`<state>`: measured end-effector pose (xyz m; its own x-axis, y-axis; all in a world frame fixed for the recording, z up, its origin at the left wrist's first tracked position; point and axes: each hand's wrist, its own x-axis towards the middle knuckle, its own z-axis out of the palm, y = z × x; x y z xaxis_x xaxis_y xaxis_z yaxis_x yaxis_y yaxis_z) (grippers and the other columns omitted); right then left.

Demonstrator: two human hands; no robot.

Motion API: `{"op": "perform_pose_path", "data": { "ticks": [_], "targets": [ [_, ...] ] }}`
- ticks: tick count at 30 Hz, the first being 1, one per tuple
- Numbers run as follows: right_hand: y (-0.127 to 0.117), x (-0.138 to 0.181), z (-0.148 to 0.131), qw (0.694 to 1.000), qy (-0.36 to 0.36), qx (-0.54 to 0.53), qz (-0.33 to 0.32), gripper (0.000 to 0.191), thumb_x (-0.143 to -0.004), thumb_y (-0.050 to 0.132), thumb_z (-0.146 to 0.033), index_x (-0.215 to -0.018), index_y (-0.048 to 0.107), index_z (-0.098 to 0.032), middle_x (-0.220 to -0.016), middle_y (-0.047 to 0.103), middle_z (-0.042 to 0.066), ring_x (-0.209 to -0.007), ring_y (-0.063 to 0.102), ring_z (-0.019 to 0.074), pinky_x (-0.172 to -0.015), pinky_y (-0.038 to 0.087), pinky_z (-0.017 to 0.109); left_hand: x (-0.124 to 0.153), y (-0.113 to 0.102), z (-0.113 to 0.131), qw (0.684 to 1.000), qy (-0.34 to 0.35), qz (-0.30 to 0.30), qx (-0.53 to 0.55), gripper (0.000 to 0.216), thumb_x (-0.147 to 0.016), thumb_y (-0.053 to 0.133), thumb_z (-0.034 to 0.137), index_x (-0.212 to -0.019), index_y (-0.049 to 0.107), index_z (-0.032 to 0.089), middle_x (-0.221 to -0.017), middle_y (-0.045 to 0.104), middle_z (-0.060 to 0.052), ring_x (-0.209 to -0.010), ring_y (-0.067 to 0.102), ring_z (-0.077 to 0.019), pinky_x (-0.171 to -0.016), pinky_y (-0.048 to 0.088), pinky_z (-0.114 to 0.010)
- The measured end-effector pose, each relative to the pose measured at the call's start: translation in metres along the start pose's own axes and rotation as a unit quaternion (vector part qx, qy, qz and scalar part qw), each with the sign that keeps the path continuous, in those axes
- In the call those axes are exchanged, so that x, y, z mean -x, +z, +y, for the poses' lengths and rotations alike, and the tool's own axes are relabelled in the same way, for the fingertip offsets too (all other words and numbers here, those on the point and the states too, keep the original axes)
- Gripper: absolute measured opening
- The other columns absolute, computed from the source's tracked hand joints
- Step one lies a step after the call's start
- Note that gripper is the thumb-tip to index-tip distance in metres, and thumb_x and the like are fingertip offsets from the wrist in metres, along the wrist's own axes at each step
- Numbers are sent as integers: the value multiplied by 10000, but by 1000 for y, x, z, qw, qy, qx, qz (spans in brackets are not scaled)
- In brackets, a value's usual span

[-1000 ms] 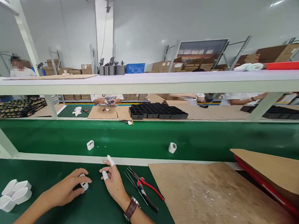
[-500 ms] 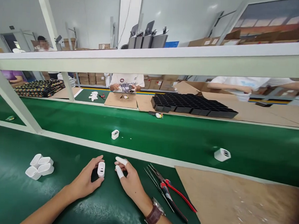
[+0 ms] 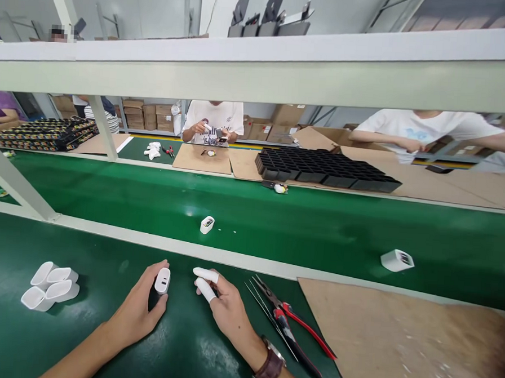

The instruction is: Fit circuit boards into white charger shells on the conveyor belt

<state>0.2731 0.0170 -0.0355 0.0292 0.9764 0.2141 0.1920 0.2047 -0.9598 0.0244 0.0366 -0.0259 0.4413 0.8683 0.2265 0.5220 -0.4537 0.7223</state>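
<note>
A white charger casing (image 3: 162,281), its end face with two dark port slots turned toward me, sits between the thumb and fingers of my left hand (image 3: 138,304). White finger cots cover the thumb and index finger of my right hand (image 3: 229,312). Those fingers are slightly bent and a little apart, with nothing visible between them. Long-nose pliers (image 3: 288,320) with red and black handles and metal tweezers (image 3: 267,314) lie just right of that hand. Several open white casings (image 3: 63,289) stand clustered left of my left hand.
On the green conveyor belt (image 3: 150,200) are a white casing (image 3: 207,225) with parts inside and another casing (image 3: 396,261). Cardboard (image 3: 397,337) covers the right of my bench. A white frame beam (image 3: 258,71) crosses above. Opposite, co-workers sit by black trays (image 3: 325,170).
The view has tilted down slightly. Casings on the belt have shifted right. My left hand with the charger casing has moved slightly left; my right hand's pose is nearly the same.
</note>
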Motion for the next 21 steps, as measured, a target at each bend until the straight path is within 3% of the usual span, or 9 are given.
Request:
{"op": "perform_pose_path", "data": {
  "ticks": [3, 5, 7, 9, 11, 12, 16, 18, 21],
  "targets": [
    [-2, 1, 1, 999, 33, -13, -17, 384, -1044, 532, -461, -1300, 731, -254, -744, 673, 7, -649, 612, 163, -666, 551, 312, 0, 0, 0, 1000, 4, 3, -3, 606, -1030, 531, 239, -1595, 335, 341, -1565, 521, -98, -1440, 542, -281, -1189, 492, -475],
    [-3, 1, 2, 998, 43, -44, -27, 446, -1043, 545, -458, -1430, 642, -258, -803, 713, 22, -713, 659, 180, -745, 589, 350, 0, 0, 0, 1000, 5, 5, -5, 594, -1034, 531, 248, -1590, 343, 338, -1557, 529, -99, -1433, 549, -281, -1185, 495, -475],
    [-3, -1, 2, 996, 23, -75, -34, 596, -994, 641, -424, -1558, 496, -299, -1132, 752, 84, -1020, 713, 227, -951, 589, 430, 0, 1, -1, 1000, 4, 7, -7, 587, -1036, 533, 253, -1586, 346, 335, -1552, 533, -102, -1428, 553, -284, -1184, 495, -480],
    [-4, -5, 3, 994, -5, -106, -40, 765, -944, 704, -362, -1625, 356, -369, -1544, 553, 106, -1368, 580, 260, -1117, 508, 495, 0, 1, -2, 1000, 2, 8, -7, 589, -1037, 534, 257, -1587, 339, 334, -1553, 532, -105, -1427, 553, -286, -1186, 491, -489],
    [-5, -8, 6, 990, -13, -136, -41, 794, -947, 680, -314, -1635, 299, -414, -1684, 381, 81, -1490, 471, 258, -1168, 467, 523, -1, 2, -3, 1000, -1, 8, -7, 595, -1036, 537, 263, -1589, 330, 334, -1557, 528, -108, -1433, 547, -290, -1191, 483, -500],
    [-5, -10, 7, 988, -14, -149, -41, 772, -953, 660, -296, -1630, 307, -416, -1686, 382, 80, -1491, 474, 254, -1169, 467, 528, -1, 2, -4, 1000, -3, 7, -7, 595, -1035, 540, 267, -1589, 331, 334, -1558, 528, -108, -1434, 545, -293, -1193, 479, -504],
    [-3, -12, 11, 989, -6, -148, 3, 659, -933, 697, -327, -1549, 463, -334, -1475, 628, 120, -1325, 638, 258, -1082, 549, 498, 0, 3, -6, 1000, -15, 7, -5, 591, -1035, 561, 305, -1583, 344, 338, -1557, 533, -105, -1427, 552, -304, -1189, 479, -512],
    [-1, -8, 8, 990, 29, -140, 15, 606, -925, 728, -425, -1478, 546, -260, -1162, 774, 113, -1029, 763, 243, -904, 632, 438, 0, 4, -8, 1000, -26, 12, 8, 569, -1039, 572, 341, -1569, 364, 333, -1525, 563, -107, -1395, 580, -302, -1169, 495, -509],
    [4, 1, -5, 973, 123, -165, -109, 621, -969, 635, -615, -1405, 594, -175, -731, 755, 36, -567, 723, 196, -546, 606, 321, -1, 4, -13, 995, -60, 53, 55, 506, -1058, 555, 414, -1528, 395, 316, -1422, 638, -108, -1303, 645, -284, -1108, 533, -492]
  ]
}}
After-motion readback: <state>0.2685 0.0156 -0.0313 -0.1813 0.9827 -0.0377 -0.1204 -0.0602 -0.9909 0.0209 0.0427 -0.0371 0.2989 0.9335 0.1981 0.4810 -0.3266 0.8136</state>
